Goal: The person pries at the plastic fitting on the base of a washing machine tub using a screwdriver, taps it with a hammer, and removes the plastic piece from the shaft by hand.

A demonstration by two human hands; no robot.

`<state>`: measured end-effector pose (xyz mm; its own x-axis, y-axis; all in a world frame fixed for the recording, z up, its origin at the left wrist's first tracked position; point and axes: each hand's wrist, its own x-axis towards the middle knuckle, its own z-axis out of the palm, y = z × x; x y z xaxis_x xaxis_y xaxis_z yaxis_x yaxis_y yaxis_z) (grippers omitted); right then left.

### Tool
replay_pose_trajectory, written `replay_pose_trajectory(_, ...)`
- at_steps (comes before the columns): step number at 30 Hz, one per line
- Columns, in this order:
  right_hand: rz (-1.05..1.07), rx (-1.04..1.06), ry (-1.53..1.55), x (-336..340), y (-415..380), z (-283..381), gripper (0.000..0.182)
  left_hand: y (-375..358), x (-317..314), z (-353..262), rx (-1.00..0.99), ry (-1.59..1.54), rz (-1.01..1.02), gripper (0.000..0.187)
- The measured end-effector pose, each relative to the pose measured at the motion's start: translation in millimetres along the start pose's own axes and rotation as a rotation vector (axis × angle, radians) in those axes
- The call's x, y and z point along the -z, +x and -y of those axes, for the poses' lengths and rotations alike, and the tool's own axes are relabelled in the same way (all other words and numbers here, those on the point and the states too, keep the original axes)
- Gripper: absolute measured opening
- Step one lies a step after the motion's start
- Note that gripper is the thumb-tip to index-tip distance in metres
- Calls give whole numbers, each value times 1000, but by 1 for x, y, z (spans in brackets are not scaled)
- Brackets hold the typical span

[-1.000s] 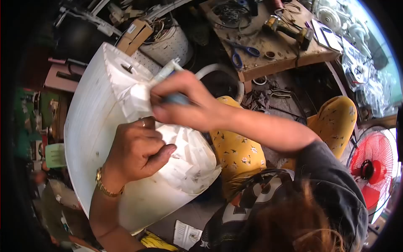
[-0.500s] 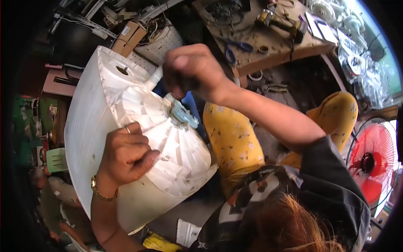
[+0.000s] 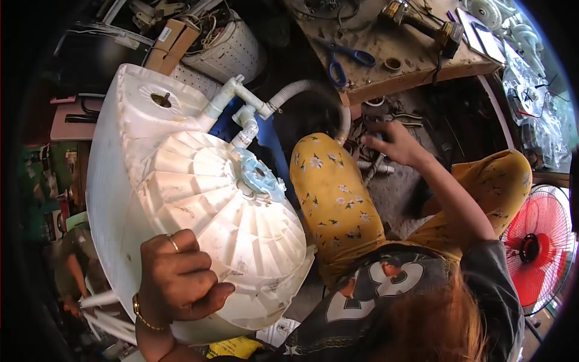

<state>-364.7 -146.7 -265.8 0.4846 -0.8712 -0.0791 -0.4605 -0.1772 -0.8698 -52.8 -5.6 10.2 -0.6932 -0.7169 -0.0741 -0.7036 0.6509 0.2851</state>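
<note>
My left hand [image 3: 181, 277] is closed, with a ring on one finger, over the lower left edge of a white ribbed plastic drum [image 3: 223, 223]. Its curled fingers hide whatever they may hold. A pale blue lump [image 3: 259, 175] covers the drum's hub. Beside the hub, white elbow pipes [image 3: 244, 123] join a grey corrugated hose [image 3: 298, 90]. My right hand [image 3: 395, 142] is away from the drum, low over tools on the floor between my knees. Its fingers are dark and smeared, so their grip is unclear. Pliers [image 3: 407, 116] lie just beyond it.
A wooden bench [image 3: 416, 75] at the top holds blue-handled scissors [image 3: 344, 60], a tape roll [image 3: 392, 64] and a drill [image 3: 422, 27]. A red fan [image 3: 531, 247] stands at the right. Behind the drum is a perforated white bucket [image 3: 232, 51]. Another person's arm [image 3: 77, 271] shows at the far left.
My right hand has left the pipes by the drum's hub and moved right and down to the floor tools. My left hand sits lower in view, still closed.
</note>
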Motion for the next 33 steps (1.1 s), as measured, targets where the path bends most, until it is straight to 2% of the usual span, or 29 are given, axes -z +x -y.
replay_pose_trajectory(3,85,41,-544,-28,7,-41,46,-1,3,3,1,3,35,39)
replay_pose_trajectory(4,-147,250,-644,-41,11,-46,54,1,4,2,0,0,47,38)
replay_pose_trajectory(5,-53,31,-380,-40,16,-8,66,1,4,2,-2,-4,55,37)
replay_pose_trajectory(6,-182,120,-165,-53,20,11,79,0,3,4,0,-11,63,36)
replay_pose_trajectory(7,-169,6,87,-62,20,47,91,1,3,4,-1,-21,59,35)
replay_pose_trajectory(9,217,-39,721,-68,32,107,106,1,4,4,3,-37,53,35)
replay_pose_trajectory(10,311,-4,679,-88,42,111,112,-1,1,3,6,-38,25,37)
replay_pose_trajectory(12,429,-54,632,-105,54,123,115,-5,-5,4,11,-44,-29,41)
replay_pose_trajectory(14,493,-60,579,-125,64,127,116,-2,3,4,16,-45,41,37)
replay_pose_trajectory(16,504,-18,522,-147,72,123,115,-2,5,5,22,-47,67,36)
replay_pose_trajectory(18,529,-32,528,-145,73,125,114,-1,5,5,18,-37,57,36)
replay_pose_trajectory(21,504,-20,566,-137,69,128,112,-1,11,5,16,-42,147,36)
replay_pose_trajectory(25,621,-9,763,-145,82,123,111,-7,-2,-2,50,-42,32,36)
replay_pose_trajectory(27,540,-69,705,-144,78,120,106,-2,-2,-1,76,-8,29,34)
replay_pose_trajectory(29,457,-69,598,-148,66,125,103,-8,-3,11,-156,-109,28,34)
replay_pose_trajectory(30,540,-35,640,-139,71,127,104,-15,-2,13,-248,-159,20,33)
replay_pose_trajectory(31,659,-10,838,-130,75,128,109,-16,-1,7,-137,-100,42,31)
replay_pose_trajectory(33,699,-50,851,-128,79,129,111,-5,-3,-4,43,24,65,26)
